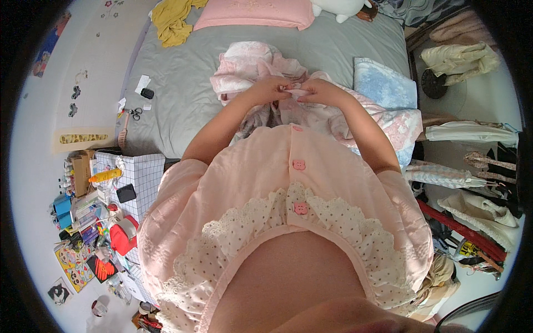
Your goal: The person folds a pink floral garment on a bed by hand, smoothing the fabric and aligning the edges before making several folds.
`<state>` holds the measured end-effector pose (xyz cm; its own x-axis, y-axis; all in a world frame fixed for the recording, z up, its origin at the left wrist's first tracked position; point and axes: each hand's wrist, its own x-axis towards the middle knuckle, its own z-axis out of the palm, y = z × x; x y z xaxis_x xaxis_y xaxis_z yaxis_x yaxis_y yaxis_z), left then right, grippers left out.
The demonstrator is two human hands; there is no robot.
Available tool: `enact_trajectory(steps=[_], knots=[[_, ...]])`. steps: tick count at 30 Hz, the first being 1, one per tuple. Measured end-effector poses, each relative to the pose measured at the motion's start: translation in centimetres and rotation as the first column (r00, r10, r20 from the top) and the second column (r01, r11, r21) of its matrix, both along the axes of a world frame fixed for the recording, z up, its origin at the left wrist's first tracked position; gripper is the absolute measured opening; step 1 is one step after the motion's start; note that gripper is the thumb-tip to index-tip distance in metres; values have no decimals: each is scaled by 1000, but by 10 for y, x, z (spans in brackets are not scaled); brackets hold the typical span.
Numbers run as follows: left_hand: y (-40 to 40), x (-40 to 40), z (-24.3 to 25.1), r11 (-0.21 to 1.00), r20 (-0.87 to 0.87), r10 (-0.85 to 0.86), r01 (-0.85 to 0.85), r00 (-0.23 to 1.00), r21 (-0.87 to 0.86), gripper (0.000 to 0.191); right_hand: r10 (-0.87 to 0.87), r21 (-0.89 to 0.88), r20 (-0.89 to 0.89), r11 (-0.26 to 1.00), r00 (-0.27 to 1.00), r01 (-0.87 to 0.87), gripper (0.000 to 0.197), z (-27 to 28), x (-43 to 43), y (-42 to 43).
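A pink and white patterned blanket point(250, 62) lies bunched on the bed in front of me, with one part trailing off to the right. My left hand point(272, 90) pinches a pale edge of this cloth between thumb and fingers. Close beside it, my right hand point(324, 92) grips the same strip of fabric, its thumb below and its fingers curled. Only a short stretch of cloth spans the gap between the two hands. My forearms and pink shirt hide the blanket's near part.
Grey sheet point(175, 79) covers the bed. A folded blue and white cloth point(384, 83) lies at right; a pink pillow point(254, 13) and yellow garment point(174, 25) are at the far end. Scissors point(135, 113) and a comb point(123, 132) sit by the left edge. Hanging clothes point(470, 132) line the right.
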<state>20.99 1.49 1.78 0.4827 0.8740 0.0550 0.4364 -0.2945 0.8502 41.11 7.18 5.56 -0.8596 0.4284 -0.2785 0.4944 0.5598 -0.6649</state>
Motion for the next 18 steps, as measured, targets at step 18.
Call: enact_trajectory(steps=[18], knots=[[-27, -80, 46, 938, 40, 346, -345, 937, -30, 10, 180, 344, 255, 902, 950, -263, 36, 13, 18, 14]])
